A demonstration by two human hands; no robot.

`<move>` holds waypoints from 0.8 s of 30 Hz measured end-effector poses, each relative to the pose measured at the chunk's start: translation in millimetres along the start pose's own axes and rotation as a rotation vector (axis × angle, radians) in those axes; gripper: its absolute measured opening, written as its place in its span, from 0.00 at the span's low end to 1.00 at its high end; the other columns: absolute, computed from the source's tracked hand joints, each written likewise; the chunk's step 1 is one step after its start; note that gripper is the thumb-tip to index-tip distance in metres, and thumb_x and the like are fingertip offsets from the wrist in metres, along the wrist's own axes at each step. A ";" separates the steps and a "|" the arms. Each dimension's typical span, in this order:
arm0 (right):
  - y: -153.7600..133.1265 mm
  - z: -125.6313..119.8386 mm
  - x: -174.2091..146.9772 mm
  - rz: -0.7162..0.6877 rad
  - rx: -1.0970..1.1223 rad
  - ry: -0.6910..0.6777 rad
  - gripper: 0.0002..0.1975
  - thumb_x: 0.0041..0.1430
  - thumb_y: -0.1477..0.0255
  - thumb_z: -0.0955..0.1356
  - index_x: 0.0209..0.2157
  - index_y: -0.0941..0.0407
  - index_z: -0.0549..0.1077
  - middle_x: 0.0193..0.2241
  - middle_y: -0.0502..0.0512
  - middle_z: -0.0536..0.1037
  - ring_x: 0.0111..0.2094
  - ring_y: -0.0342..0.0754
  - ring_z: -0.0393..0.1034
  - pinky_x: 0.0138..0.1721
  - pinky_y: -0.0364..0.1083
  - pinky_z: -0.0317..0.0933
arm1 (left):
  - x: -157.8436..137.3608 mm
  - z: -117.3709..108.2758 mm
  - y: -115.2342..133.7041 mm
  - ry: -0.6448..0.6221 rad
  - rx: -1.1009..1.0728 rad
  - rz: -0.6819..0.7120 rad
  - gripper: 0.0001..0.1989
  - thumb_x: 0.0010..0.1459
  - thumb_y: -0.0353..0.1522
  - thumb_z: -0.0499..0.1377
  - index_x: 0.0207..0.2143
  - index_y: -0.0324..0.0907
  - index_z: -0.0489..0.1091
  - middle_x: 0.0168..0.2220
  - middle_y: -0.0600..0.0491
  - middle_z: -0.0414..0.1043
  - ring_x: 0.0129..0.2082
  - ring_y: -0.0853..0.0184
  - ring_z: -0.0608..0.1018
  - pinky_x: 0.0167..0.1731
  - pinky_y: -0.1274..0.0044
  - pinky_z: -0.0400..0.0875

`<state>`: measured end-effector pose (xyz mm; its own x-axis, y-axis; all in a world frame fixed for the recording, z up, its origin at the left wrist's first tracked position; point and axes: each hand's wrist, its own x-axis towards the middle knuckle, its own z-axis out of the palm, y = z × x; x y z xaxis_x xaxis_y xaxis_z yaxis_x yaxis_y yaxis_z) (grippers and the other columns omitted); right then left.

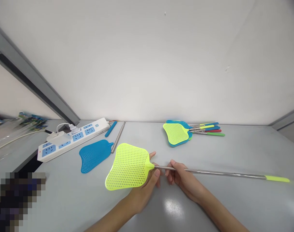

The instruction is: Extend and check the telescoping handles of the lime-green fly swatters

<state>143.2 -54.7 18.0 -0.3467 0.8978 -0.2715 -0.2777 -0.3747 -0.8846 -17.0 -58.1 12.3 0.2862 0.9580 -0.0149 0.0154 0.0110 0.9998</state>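
A yellow-green fly swatter (128, 167) with a long telescopic metal rod lies across both my hands above the table. Behind its mesh head, my left hand (144, 195) grips the neck, thumb in front and some fingers hidden. My right hand (183, 178) is closed round the thin part of the rod just right of the neck. The rod stretches out to the right, ending in a yellow-green handle (277, 178). To the left lie a blue swatter head (95, 154), a loose metal rod (118, 137) and a blue handle sleeve (110, 129).
Several swatters (177, 133) with short rods and coloured handles are stacked near the back wall. A white power strip (71, 140) with plugs and cables sits at the left. Plastic-wrapped packages (32, 120) lie beyond a grey frame post (35, 71).
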 end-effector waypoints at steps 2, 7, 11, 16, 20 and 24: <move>0.3 1.0 -1.1 -0.014 -0.044 -0.048 0.21 0.57 0.62 0.56 0.21 0.60 0.69 0.17 0.50 0.63 0.22 0.41 0.57 0.25 0.42 0.50 | 0.3 1.8 -0.6 -0.043 -0.042 0.004 0.14 0.53 0.43 0.49 0.32 0.44 0.66 0.22 0.55 0.65 0.30 0.66 0.69 0.41 0.70 0.59; -0.7 3.0 -2.4 -0.010 -0.095 -0.027 0.21 0.56 0.61 0.57 0.21 0.59 0.69 0.18 0.50 0.64 0.22 0.42 0.57 0.26 0.43 0.50 | 0.4 4.6 -8.3 0.022 -0.091 -0.009 0.20 0.57 0.44 0.40 0.33 0.42 0.65 0.20 0.56 0.60 0.22 0.70 0.64 0.29 0.75 0.59; -1.0 5.8 -3.3 -0.026 -0.148 -0.026 0.24 0.55 0.59 0.57 0.15 0.59 0.66 0.16 0.50 0.63 0.22 0.42 0.56 0.27 0.43 0.50 | -2.8 3.9 -9.5 0.118 -0.065 -0.008 0.22 0.58 0.44 0.39 0.23 0.41 0.62 0.17 0.57 0.56 0.20 0.72 0.61 0.26 0.78 0.56; 3.4 12.0 -4.5 -0.024 -0.096 -0.060 0.24 0.54 0.57 0.58 0.15 0.59 0.66 0.16 0.50 0.63 0.21 0.41 0.56 0.26 0.42 0.49 | -5.6 7.5 -6.7 0.312 -0.243 -0.024 0.20 0.57 0.43 0.42 0.18 0.41 0.55 0.14 0.59 0.49 0.15 0.74 0.55 0.18 0.80 0.53; 8.2 14.1 -3.6 -0.012 -0.056 -0.053 0.24 0.55 0.58 0.58 0.16 0.60 0.67 0.16 0.51 0.64 0.20 0.41 0.57 0.25 0.42 0.49 | -4.2 10.9 -4.2 0.377 -0.294 -0.032 0.18 0.57 0.42 0.44 0.19 0.41 0.54 0.13 0.60 0.47 0.14 0.75 0.53 0.15 0.80 0.51; 11.5 11.4 -1.7 0.003 0.035 -0.003 0.23 0.55 0.59 0.58 0.14 0.60 0.66 0.14 0.49 0.62 0.19 0.40 0.56 0.25 0.42 0.49 | -2.1 10.9 -2.7 0.272 -0.176 -0.100 0.20 0.56 0.43 0.44 0.17 0.41 0.53 0.13 0.60 0.48 0.14 0.76 0.54 0.16 0.80 0.51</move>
<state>130.4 -63.2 12.7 -0.3499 0.8961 -0.2731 -0.3074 -0.3852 -0.8701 -7.3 -63.2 9.5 0.0252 0.9908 -0.1331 -0.1422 0.1353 0.9805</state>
